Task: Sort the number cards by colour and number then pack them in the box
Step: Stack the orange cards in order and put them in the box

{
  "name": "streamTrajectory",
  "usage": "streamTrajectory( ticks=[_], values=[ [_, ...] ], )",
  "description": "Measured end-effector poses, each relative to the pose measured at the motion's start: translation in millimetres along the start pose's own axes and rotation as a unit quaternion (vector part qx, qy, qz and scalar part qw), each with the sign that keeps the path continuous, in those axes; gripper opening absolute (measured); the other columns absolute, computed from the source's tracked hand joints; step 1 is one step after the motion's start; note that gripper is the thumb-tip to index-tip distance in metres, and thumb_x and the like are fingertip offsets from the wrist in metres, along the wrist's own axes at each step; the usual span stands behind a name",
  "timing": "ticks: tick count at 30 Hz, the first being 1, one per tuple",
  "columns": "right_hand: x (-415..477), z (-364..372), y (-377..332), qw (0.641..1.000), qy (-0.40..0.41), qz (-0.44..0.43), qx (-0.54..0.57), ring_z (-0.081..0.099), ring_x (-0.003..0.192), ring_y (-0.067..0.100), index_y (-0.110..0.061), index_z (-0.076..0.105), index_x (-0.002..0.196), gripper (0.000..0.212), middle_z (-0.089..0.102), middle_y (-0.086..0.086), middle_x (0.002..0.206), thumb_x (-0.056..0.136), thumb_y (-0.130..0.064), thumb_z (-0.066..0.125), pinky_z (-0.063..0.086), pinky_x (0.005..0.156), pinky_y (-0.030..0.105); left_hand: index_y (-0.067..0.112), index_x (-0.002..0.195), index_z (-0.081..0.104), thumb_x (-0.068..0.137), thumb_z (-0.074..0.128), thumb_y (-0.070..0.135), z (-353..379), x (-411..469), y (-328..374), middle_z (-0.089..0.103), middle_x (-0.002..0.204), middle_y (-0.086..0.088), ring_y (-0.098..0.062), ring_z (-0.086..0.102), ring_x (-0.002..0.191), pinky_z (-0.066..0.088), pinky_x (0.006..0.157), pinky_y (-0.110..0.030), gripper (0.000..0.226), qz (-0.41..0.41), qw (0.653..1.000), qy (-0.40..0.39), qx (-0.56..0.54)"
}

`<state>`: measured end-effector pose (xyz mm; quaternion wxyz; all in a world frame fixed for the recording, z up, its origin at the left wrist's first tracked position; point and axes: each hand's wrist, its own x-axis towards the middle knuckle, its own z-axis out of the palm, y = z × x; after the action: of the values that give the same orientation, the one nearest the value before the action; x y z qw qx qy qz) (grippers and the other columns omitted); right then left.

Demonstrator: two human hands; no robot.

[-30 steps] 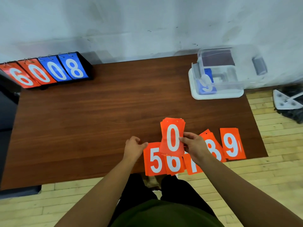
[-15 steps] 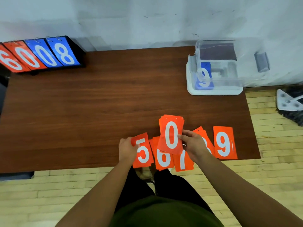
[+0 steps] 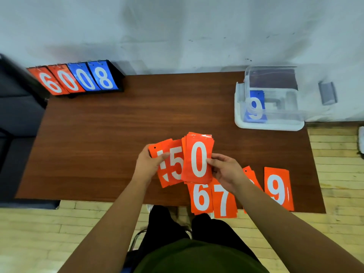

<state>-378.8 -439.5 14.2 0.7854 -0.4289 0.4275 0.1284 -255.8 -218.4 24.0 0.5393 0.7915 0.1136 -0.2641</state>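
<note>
Hands in pinch grips: left hand [image 3: 147, 164] on 5 cards [image 3: 176, 164], right hand [image 3: 226, 172] on 0 stack [image 3: 199, 158]

Orange cards [image 3: 198, 159] with white numerals at six o'clock on a reddish-brown wood-grain bench [image 3: 118, 125]. At two o'clock, a clear box [image 3: 279, 113] holds a blue card [image 3: 256, 96], white 9. At ten o'clock, a black scoreboard [image 3: 78, 79] shows orange and blue faces.

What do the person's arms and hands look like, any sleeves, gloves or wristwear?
Left hand and right hand are bare: no gloves, rings or watch visible. Left forearm and right forearm are uncovered to the frame edge; no sleeve in view, no markings. Clothing seen: dark green top, black trousers.
</note>
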Motion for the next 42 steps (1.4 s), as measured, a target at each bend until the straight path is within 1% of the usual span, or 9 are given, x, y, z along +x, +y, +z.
streamTrajectory(
  ticks=[7, 14, 19, 22, 25, 28, 32, 37, 42],
  values=[
    [-1, -3, 2, 0.99, 0.08, -0.054, -0.101, 0.07, 0.098, 0.018, -0.023, 0.066, 0.106, 0.014, 0.072, -0.003, 0.107, 0.093, -0.025, 0.064, 0.059, 0.085, 0.041, 0.017, 0.116, 0.066, 0.071, 0.08, 0.044, 45, -14, 13, 0.076, 0.103, -0.002, -0.022, 0.074, 0.091, 0.059, 0.084, -0.048, 0.054, -0.04, 0.993, -0.105, -0.021],
    [-8, -28, 2, 0.985, 0.142, -0.061, -0.074, 0.069, 0.099, 0.02, -0.017, 0.064, 0.114, 0.02, 0.071, 0.0, 0.108, 0.095, -0.024, 0.062, 0.057, 0.09, 0.044, 0.015, 0.111, 0.068, 0.091, 0.067, 0.032, 79, -22, 20, 0.076, 0.104, -0.006, -0.02, 0.073, 0.096, 0.058, 0.081, -0.033, 0.026, -0.043, 0.983, -0.171, -0.042],
    [-13, -42, -2, 0.984, 0.135, -0.057, -0.103, 0.068, 0.101, 0.019, -0.019, 0.063, 0.121, 0.027, 0.07, 0.0, 0.113, 0.094, -0.025, 0.063, 0.057, 0.09, 0.044, 0.014, 0.115, 0.066, 0.097, 0.059, 0.028, 96, -30, 16, 0.076, 0.104, -0.007, -0.024, 0.073, 0.097, 0.058, 0.087, -0.041, 0.025, -0.059, 0.973, -0.222, -0.031],
    [-16, -44, -2, 0.991, 0.102, -0.033, -0.085, 0.07, 0.098, 0.019, -0.018, 0.063, 0.121, 0.027, 0.071, 0.0, 0.109, 0.094, -0.022, 0.064, 0.059, 0.085, 0.041, 0.014, 0.112, 0.067, 0.097, 0.057, 0.031, 106, -32, 12, 0.076, 0.102, -0.007, -0.023, 0.074, 0.094, 0.059, 0.084, -0.038, 0.024, -0.073, 0.977, -0.199, -0.039],
    [-19, -54, -3, 0.987, 0.131, -0.055, -0.077, 0.07, 0.086, 0.013, -0.017, 0.062, 0.119, 0.024, 0.071, -0.003, 0.103, 0.095, -0.018, 0.062, 0.059, 0.067, 0.026, 0.011, 0.104, 0.067, 0.096, 0.06, 0.032, 110, -31, 1, 0.075, 0.098, -0.007, -0.025, 0.072, 0.095, 0.058, 0.081, -0.035, 0.024, -0.078, 0.988, -0.134, -0.023],
    [-21, -69, -6, 0.961, 0.182, -0.097, -0.182, 0.065, 0.092, 0.012, -0.017, 0.059, 0.125, 0.03, 0.067, -0.002, 0.114, 0.095, -0.023, 0.061, 0.056, 0.078, 0.03, 0.012, 0.106, 0.062, 0.088, 0.071, 0.033, 104, -28, -26, 0.064, 0.108, -0.001, -0.02, 0.063, 0.099, 0.05, 0.072, -0.025, 0.029, -0.016, 0.967, -0.065, 0.245],
    [-24, -84, -4, 0.951, 0.201, -0.11, -0.206, 0.065, 0.101, 0.017, -0.016, 0.059, 0.126, 0.031, 0.066, 0.002, 0.121, 0.095, -0.023, 0.061, 0.055, 0.088, 0.038, 0.006, 0.135, 0.04, 0.078, 0.078, 0.043, 105, -34, -66, 0.041, 0.139, -0.017, -0.035, 0.04, 0.131, 0.043, 0.1, -0.041, 0.078, -0.081, 0.907, -0.028, 0.413],
    [-27, -94, 1, 0.947, 0.21, -0.11, -0.217, 0.064, 0.099, 0.016, -0.014, 0.058, 0.127, 0.032, 0.066, 0.0, 0.119, 0.096, -0.022, 0.06, 0.056, 0.087, 0.038, 0.003, 0.136, 0.031, 0.074, 0.081, 0.047, 126, -47, -90, 0.036, 0.139, -0.019, -0.034, 0.038, 0.129, 0.042, 0.102, -0.04, 0.091, -0.068, 0.886, -0.002, 0.46],
    [-30, -97, 11, 0.945, 0.209, -0.103, -0.23, 0.063, 0.094, 0.012, -0.017, 0.058, 0.127, 0.033, 0.065, -0.003, 0.117, 0.095, -0.026, 0.061, 0.056, 0.084, 0.035, 0.002, 0.135, 0.034, 0.078, 0.082, 0.027, 136, -44, -100, 0.043, 0.138, -0.02, -0.037, 0.041, 0.13, 0.039, 0.105, -0.042, 0.079, -0.073, 0.918, 0.022, 0.389]
  ],
)
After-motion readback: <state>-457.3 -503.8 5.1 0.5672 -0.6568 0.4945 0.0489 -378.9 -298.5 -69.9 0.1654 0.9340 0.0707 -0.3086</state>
